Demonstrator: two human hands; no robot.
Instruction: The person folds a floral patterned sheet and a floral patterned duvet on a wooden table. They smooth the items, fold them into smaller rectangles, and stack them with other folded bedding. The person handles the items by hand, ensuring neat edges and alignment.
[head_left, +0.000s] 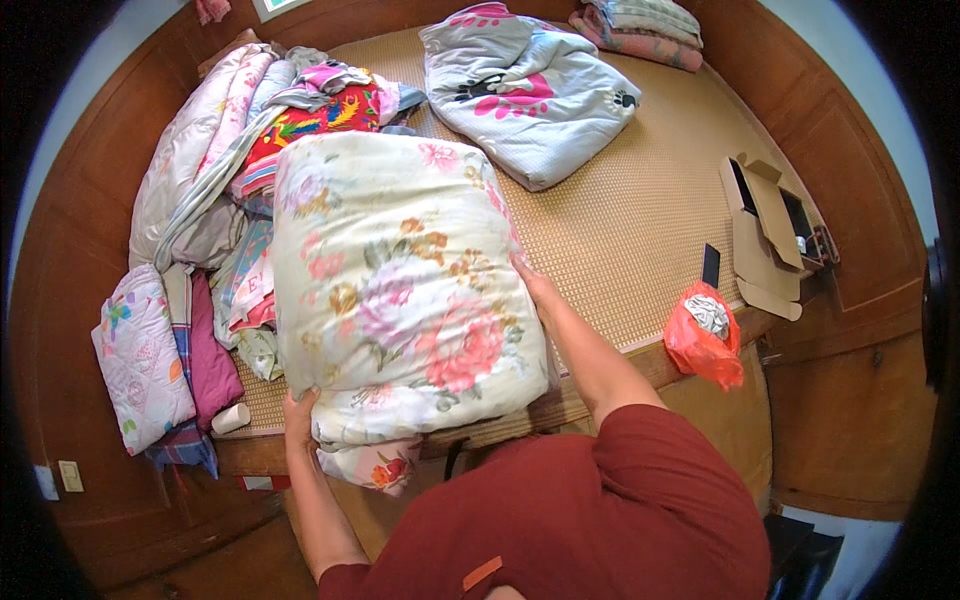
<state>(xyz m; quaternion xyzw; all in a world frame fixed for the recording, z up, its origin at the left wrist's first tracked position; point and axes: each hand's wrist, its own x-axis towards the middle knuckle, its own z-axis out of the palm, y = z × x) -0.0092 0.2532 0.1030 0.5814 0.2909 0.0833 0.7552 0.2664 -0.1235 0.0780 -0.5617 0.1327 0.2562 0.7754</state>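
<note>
A thick folded quilt [400, 290], cream with pink, purple and brown flowers, lies at the front edge of the woven mat. My left hand [299, 412] grips its near left corner, the thumb showing and the other fingers tucked out of sight. At the quilt's right side is my right hand [530, 280], pressed against the edge with its fingers mostly hidden underneath or behind. Below the near edge hangs a piece of pale cloth [372, 464] with a red flower.
Piled bedding [205, 150] stands at the left, with a folded patterned quilt [142, 360] and a white roll [231, 418]. A pale paw-print quilt [540, 100] lies at the back. Rightward are an open cardboard box [765, 225], a phone [711, 265] and a red plastic bag [690, 345].
</note>
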